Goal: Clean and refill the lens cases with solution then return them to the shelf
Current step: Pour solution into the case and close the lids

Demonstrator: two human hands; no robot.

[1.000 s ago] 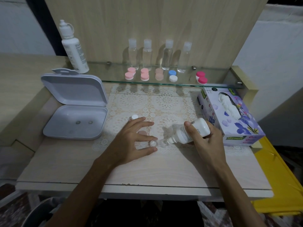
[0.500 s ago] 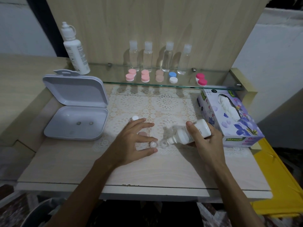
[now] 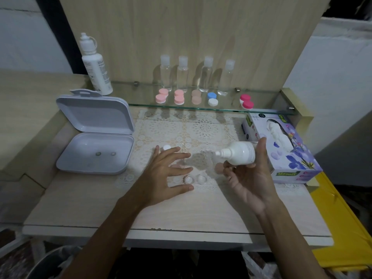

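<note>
Wooden table (image 3: 141, 214) under a lace mat (image 3: 201, 129); the mat serves as reference. Glass shelf (image 3: 261, 99) behind the mat carries five capped lens cases and four clear bottles. Open grey box (image 3: 94, 150) left of the mat, tissue box (image 3: 285, 150) at its right edge. Right hand (image 3: 249, 178) above the mat's right part, fingers curled around the white solution bottle (image 3: 239, 153), nozzle pointing left, clear of the wells. Left hand (image 3: 167, 174) over the mat's front, fingers spread and straight, gripping nothing. Open lens case (image 3: 195, 179) on the mat's front, just beside the left fingertips. White cap (image 3: 166, 147) behind the left hand. Judgement: refill step, wells likely dosed. Next move calls for setting the bottle down and capping both wells squarely.
</note>
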